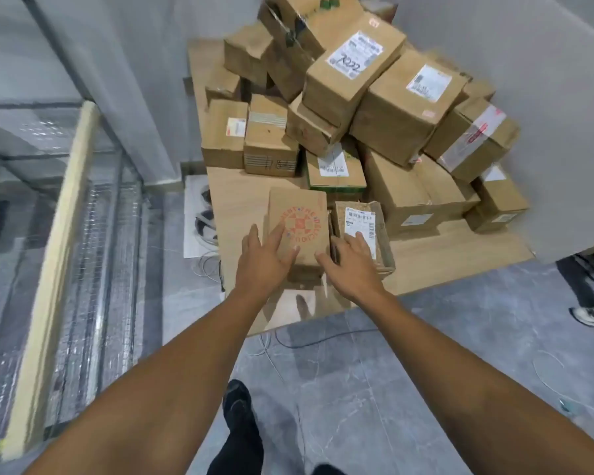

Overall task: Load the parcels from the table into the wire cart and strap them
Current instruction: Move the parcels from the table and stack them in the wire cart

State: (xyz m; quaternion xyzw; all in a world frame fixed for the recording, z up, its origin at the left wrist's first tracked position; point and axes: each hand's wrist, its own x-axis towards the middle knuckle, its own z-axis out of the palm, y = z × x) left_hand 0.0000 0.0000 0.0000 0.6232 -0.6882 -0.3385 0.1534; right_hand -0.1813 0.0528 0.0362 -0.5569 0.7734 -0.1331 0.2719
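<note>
Left grip (266, 255), fingers straight and apart, rests flat on the red-printed parcel (300, 214) at the desk's (443, 248) near edge. Right grip (352, 260), fingers likewise spread, lies at the parcel's right edge. Wire cart (93, 234) stands left.

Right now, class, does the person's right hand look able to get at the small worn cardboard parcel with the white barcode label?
Probably yes: the right hand rests its fingers on the small worn cardboard parcel, near the edge of the wooden table, and nothing is stacked on it.
</note>
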